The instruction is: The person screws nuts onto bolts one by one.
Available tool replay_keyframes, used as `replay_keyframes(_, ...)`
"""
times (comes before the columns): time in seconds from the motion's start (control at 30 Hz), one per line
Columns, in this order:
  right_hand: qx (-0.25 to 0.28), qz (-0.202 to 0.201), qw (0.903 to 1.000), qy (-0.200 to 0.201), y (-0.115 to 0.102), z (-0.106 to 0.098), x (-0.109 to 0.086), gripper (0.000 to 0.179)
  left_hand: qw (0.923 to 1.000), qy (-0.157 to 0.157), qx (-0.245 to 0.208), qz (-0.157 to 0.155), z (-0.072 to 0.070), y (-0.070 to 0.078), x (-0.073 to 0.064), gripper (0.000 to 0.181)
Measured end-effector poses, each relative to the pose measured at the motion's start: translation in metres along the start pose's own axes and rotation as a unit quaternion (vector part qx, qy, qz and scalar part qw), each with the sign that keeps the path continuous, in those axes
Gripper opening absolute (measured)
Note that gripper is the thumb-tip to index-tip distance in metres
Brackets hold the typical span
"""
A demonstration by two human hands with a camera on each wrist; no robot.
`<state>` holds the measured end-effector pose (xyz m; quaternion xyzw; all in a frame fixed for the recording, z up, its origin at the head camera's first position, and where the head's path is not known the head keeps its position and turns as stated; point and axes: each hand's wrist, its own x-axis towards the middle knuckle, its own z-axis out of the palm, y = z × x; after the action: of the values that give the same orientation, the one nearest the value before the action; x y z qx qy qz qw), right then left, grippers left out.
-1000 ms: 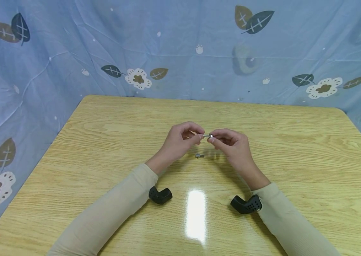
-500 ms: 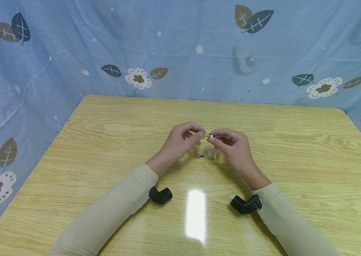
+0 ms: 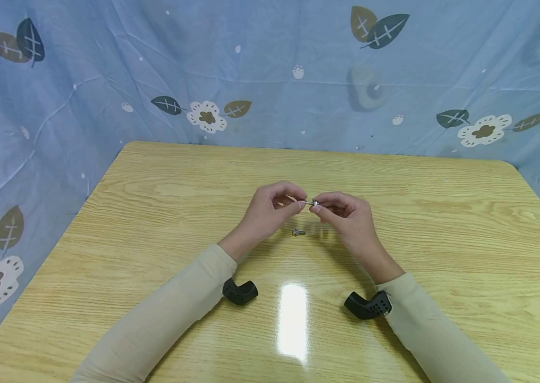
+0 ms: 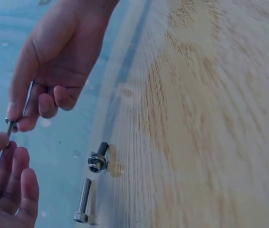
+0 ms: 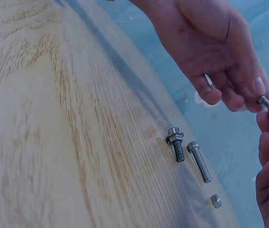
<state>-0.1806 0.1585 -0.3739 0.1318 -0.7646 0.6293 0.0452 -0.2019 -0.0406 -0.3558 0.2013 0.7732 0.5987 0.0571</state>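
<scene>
Above the table, my left hand (image 3: 270, 210) and right hand (image 3: 348, 218) meet at a small silver bolt (image 3: 309, 202). The left thumb and finger pinch one end. At the other end, my right thumb and finger hold a small metal piece that looks like a nut (image 3: 315, 203). Fingertips cover parts of both. On the tabletop below lies a bolt with a nut or washer on its shank (image 5: 176, 142). Beside it are a plain socket-head bolt (image 5: 199, 161) and a loose nut (image 5: 215, 201). In the left wrist view, the plain bolt (image 4: 82, 202) appears near the bottom.
A wood-grain table (image 3: 155, 213) spreads beneath both arms. Blue patterned cloth (image 3: 270, 69) hangs behind it and along the sides. Black wrist-camera mounts (image 3: 239, 292) project from the sleeves. A bright reflection lies on the front part of the table.
My left thumb shifts slightly against the bolt's end. Both hands keep almost the same place, and the bolt lying on the table stays put.
</scene>
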Motion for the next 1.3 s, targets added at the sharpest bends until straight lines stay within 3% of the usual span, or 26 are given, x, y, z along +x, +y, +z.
replay_keyframes(0.17,0.001,0.001,1.0000,0.001,0.0002,0.0000,-0.0005,0.022,1.0000,-0.002,-0.001,0.001,0.0000,0.0011,-0.0005,0.013)
replay_keyframes(0.5,-0.007,0.001,1.0000,0.001,-0.0001,-0.0008,-0.0001,0.025,0.9992,-0.005,-0.027,-0.027,0.0000,0.0022,-0.0009,0.021)
replay_keyframes(1.07,-0.005,-0.003,1.0000,0.003,-0.0005,0.0003,-0.0001,0.022,1.0000,0.002,-0.007,-0.002,-0.0005,0.0008,-0.0006,0.012)
replay_keyframes(1.3,-0.009,-0.004,0.9999,0.007,0.0010,0.0005,0.0008,0.023,0.9993,-0.006,-0.028,-0.024,-0.0001,0.0000,-0.0001,0.019)
